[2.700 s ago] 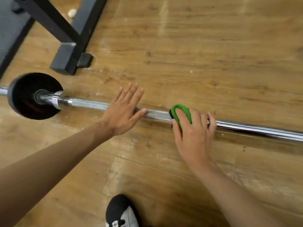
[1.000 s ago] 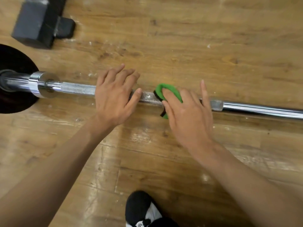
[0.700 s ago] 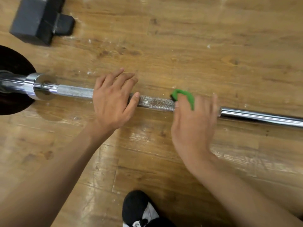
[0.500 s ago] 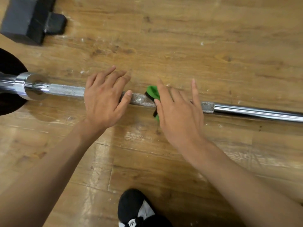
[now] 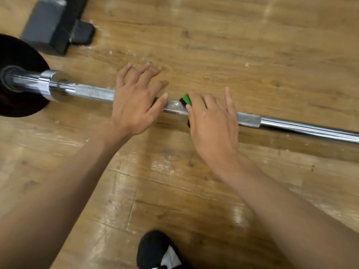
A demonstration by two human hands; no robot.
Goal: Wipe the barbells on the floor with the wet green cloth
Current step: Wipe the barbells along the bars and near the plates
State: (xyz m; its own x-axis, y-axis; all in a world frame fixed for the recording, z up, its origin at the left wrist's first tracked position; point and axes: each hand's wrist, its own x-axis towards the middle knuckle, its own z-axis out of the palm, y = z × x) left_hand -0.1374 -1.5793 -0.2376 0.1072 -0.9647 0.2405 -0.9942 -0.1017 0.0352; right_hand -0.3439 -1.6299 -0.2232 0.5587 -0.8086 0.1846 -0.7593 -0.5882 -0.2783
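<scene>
Head: right hand [image 5: 212, 125] flat, mostly hiding green cloth [image 5: 186, 99]; left hand [image 5: 134, 105] splayed on barbell [image 5: 93, 93].

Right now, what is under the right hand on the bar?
A green cloth pokes out beside the thumb of the right hand, whose straight fingers press it onto the knurled shaft of the barbell. The rest of the cloth is covered by the hand.

Bright overhead light, glare on floor [image 5: 239, 216], slight motion blur
</scene>
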